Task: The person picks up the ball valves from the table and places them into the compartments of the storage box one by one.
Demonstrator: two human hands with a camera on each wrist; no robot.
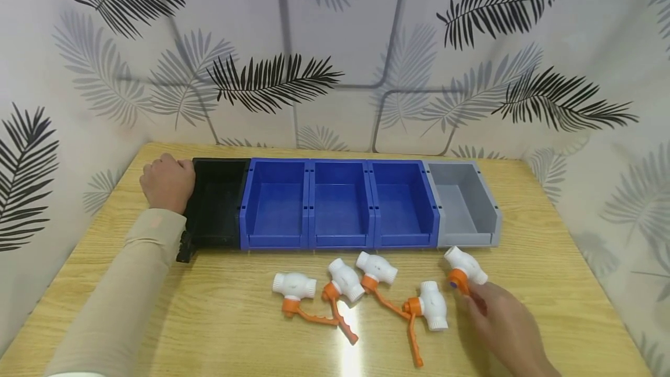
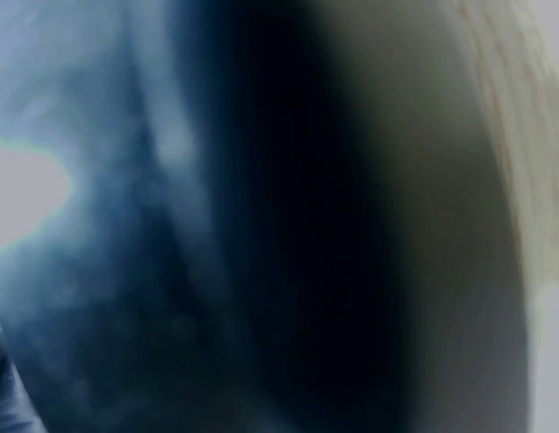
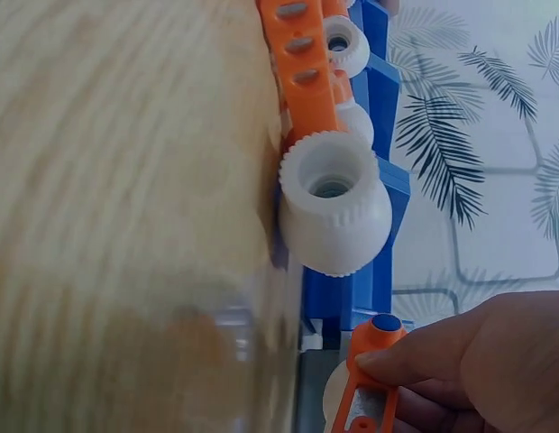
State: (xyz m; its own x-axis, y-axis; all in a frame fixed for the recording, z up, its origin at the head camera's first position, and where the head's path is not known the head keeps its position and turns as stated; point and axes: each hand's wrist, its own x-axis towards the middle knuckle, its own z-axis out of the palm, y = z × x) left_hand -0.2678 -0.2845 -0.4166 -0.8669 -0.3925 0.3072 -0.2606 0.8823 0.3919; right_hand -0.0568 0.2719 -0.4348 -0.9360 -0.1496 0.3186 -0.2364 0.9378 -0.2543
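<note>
My right hand [image 1: 505,322] pinches a white ball valve [image 1: 469,266] by its orange lever, just in front of the grey bin. In the right wrist view, the thumb [image 3: 415,352] presses the orange lever [image 3: 374,347] near its blue-centred hub. My left hand [image 1: 168,182] lies against the left side of the black bin [image 1: 217,239], knuckles up; its fingertips are hidden. Several similar valves lie on the table left of the right hand: one valve [image 1: 433,306] is nearest, then another [image 1: 378,267], a third [image 1: 346,280] and the leftmost [image 1: 295,285].
Bins stand side by side along the back: black, a blue bin [image 1: 277,241], a second blue bin [image 1: 341,241], a third blue bin [image 1: 405,241] and a grey bin [image 1: 466,239]. Behind the wooden table [image 1: 230,330] hangs a leaf-patterned backdrop [image 1: 340,34]. The left wrist view is dark and blurred.
</note>
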